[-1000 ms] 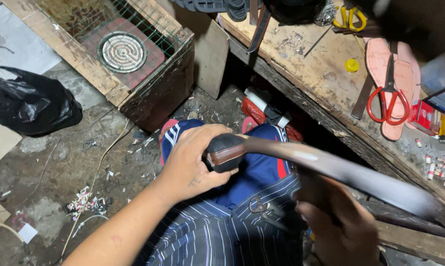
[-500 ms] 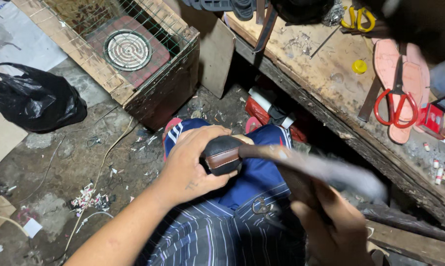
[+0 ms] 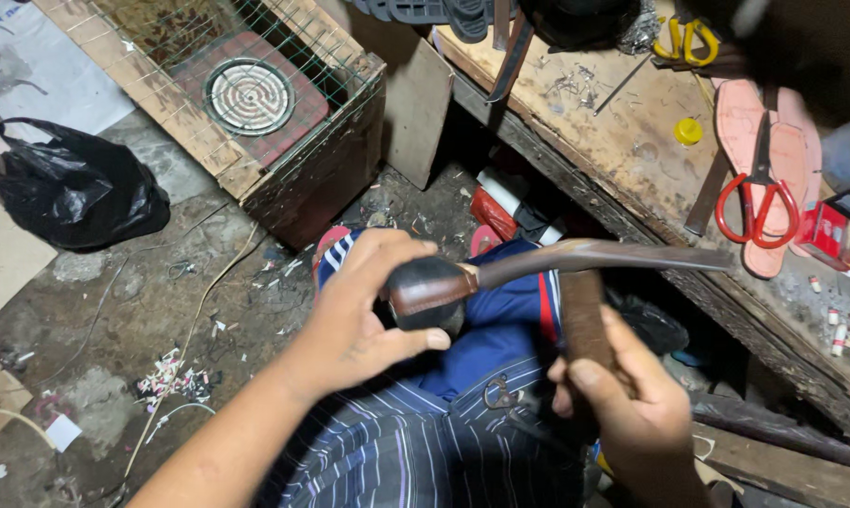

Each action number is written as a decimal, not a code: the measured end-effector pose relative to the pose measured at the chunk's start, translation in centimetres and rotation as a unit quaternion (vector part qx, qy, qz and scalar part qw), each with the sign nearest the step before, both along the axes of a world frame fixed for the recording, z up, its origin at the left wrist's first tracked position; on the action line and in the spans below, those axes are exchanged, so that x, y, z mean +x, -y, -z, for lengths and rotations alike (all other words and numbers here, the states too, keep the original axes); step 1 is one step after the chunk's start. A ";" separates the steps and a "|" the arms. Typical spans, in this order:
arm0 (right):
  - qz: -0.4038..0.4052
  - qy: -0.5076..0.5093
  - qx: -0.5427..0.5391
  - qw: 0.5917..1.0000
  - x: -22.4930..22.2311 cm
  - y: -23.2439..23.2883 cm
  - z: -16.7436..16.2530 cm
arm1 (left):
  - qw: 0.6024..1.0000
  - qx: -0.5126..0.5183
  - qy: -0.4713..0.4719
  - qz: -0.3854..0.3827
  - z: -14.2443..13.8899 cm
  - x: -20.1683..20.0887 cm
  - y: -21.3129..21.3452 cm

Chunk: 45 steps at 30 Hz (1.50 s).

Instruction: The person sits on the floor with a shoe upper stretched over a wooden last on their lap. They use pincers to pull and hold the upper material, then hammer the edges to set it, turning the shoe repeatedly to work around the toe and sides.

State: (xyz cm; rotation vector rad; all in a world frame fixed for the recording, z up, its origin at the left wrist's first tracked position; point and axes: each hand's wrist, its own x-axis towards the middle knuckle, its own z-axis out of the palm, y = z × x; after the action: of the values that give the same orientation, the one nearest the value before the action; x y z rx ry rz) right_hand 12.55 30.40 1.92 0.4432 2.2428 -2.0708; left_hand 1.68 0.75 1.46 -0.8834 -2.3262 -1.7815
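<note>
My left hand (image 3: 354,315) is closed round the dark, rounded handle (image 3: 430,287) of a long curved knife. Its brown blade (image 3: 622,255) runs almost level to the right, over my lap. My right hand (image 3: 632,414) grips a dark, narrow upright block (image 3: 583,320) whose top meets the underside of the blade near its middle. Both hands are above my blue shorts (image 3: 510,310) and a striped cloth (image 3: 416,442).
A wooden workbench (image 3: 622,141) on the right carries red scissors (image 3: 759,202), pink insoles (image 3: 737,113), yellow scissors (image 3: 681,38) and a yellow cap (image 3: 688,130). At the far left stands a mesh-topped wooden crate (image 3: 340,160) holding a round coil burner (image 3: 248,94). A black bag (image 3: 77,193) lies on the dirty floor.
The blade's tip has swung up from a downward slant to nearly level. My right hand has stayed under the blade with the block.
</note>
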 end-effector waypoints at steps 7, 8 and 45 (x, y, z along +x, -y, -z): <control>-0.083 0.115 -0.097 0.985 -2.1 1.7 1.6 | 0.793 0.449 0.405 0.076 3.9 -2.4 0.2; -0.075 0.096 -0.107 0.987 -2.3 2.3 2.0 | 0.780 0.446 0.435 0.057 4.9 -2.7 0.1; 0.029 -0.165 -0.044 0.985 -2.8 5.8 -8.8 | 0.692 0.546 0.458 -0.116 13.9 -6.4 -3.7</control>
State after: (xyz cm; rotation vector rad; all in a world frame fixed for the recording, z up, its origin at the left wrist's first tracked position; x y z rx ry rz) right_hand 9.78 24.63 10.75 0.1691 2.3164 -2.4173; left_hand -4.67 4.45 -12.43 0.5925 -0.8712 -3.1602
